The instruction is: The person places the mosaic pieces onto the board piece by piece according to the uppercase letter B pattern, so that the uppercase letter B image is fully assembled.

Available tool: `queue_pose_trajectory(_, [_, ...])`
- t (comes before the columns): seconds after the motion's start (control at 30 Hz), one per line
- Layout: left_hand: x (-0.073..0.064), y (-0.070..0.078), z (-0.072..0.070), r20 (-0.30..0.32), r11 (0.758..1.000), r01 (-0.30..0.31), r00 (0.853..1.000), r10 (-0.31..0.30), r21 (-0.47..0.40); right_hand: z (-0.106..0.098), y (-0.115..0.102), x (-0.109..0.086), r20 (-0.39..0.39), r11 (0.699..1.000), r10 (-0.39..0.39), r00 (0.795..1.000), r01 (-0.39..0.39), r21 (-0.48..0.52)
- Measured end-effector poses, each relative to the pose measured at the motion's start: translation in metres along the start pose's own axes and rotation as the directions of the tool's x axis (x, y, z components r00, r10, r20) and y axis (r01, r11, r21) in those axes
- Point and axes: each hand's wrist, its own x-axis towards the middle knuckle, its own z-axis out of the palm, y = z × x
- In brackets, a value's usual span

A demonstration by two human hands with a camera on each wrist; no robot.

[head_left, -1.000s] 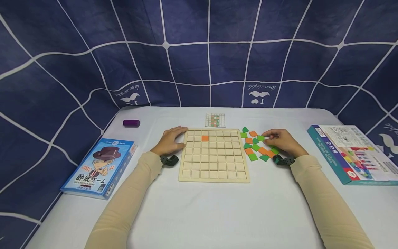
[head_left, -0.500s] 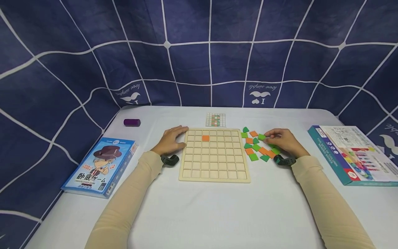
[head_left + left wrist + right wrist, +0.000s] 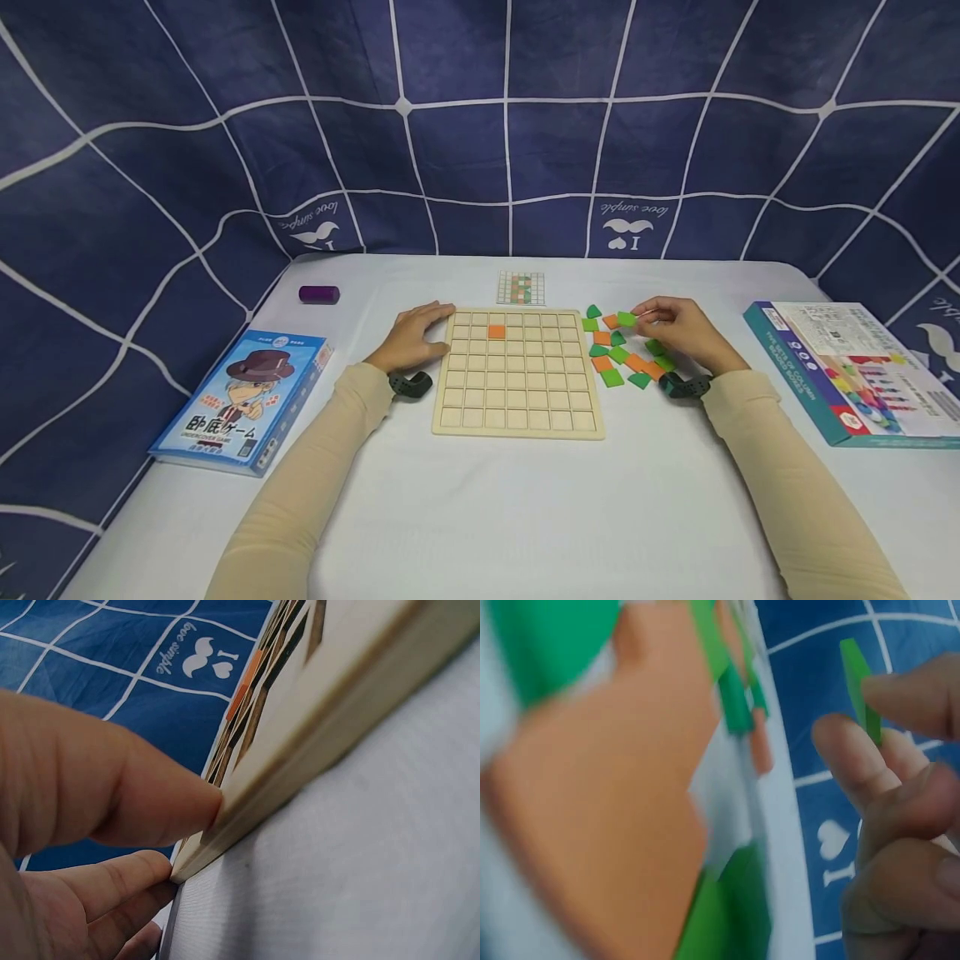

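Note:
Between thumb and fingertips, my right hand (image 3: pixel 678 327) pinches a light green square tile (image 3: pixel 626 318). The right wrist view shows this green tile (image 3: pixel 861 690) held up off the table. Beneath and beside that hand lie loose orange tiles (image 3: pixel 634 362) and green tiles (image 3: pixel 612 377). My left hand (image 3: pixel 408 337) rests at the left edge of a wooden grid board (image 3: pixel 517 437). Its thumb and fingers touch the edge of the board (image 3: pixel 300 761), spread and fairly straight. One orange square tile (image 3: pixel 497 332) sits in a cell of the board's second row from the back.
Behind the board lies a small card with a coloured grid pattern (image 3: pixel 521 287). A blue game box (image 3: pixel 243 400) and a purple cylinder (image 3: pixel 318 294) are on the left. At the right is a teal-edged box (image 3: pixel 862 375). Dark blue curtain (image 3: pixel 480 150) hangs behind the table.
The right hand has picked the light green tile up from the pile and raised it slightly, away from me. The left hand stays at the board's edge.

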Motion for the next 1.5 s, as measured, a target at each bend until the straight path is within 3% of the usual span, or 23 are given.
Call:
queue_pose_trajectory(0.3, [0.0, 0.0, -0.001, -0.002, 1.0, -0.001, 1.0, 0.001, 0.0, 0.011, -0.023, 0.001, 0.064, 0.974, 0.109, 0.992, -0.12, 0.192])
queue_pose_trajectory(0.67, [0.0, 0.0, -0.001, 0.003, 1.0, 0.004, 1.0, -0.004, -0.001, 0.035, -0.041, 0.005, 0.127, 0.907, 0.049, 0.991, -0.097, 0.41])
queue_pose_trajectory(1.03, [0.0, 0.001, -0.001, 0.003, 1.0, 0.001, 1.0, -0.001, 0.006, 0.065, -0.053, 0.022, 0.168, 0.888, 0.017, 0.986, -0.092, 0.451])
queue_pose_trajectory(1.5, [-0.001, 0.003, -0.002, 0.002, 1.0, 0.001, 1.0, -0.001, 0.003, 0.1, -0.068, 0.039, 0.173, 0.841, 0.006, 0.985, -0.099, 0.532])
